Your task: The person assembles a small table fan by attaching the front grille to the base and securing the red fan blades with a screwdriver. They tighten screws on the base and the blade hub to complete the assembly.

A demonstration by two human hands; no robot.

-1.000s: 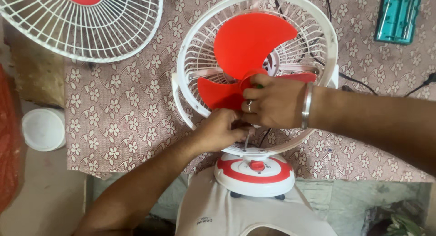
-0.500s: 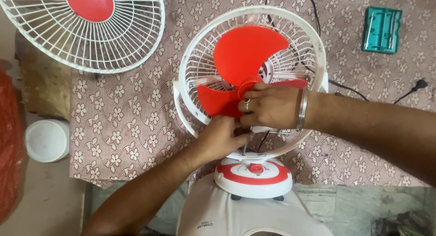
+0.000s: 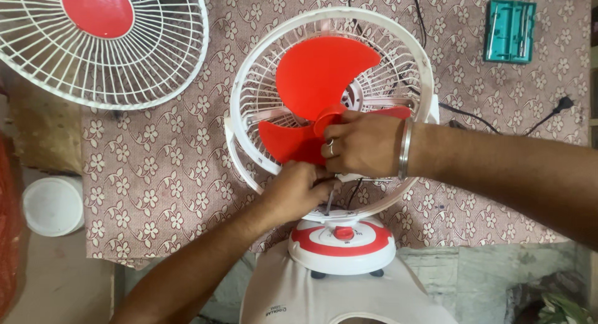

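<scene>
Since the earlier frame, both hands and the fan have been shifted slightly left in view. The right hand [image 3: 364, 144] is curled over the hub of the red blade [image 3: 317, 87], though what its fingers pinch cannot be told. Just below it, the left hand [image 3: 296, 190] is closed around a thin metal tool [image 3: 328, 202]. Below that grip sits the fan's base [image 3: 342, 244]; the white rear grille [image 3: 265, 100] surrounds both hands.

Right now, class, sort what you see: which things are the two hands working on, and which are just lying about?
In hand:
red fan blade, under the right hand
rear grille of the table fan
fan base
left hand at the fan's neck

Lying about:
detached front grille
teal case
white lid
black cable
</scene>
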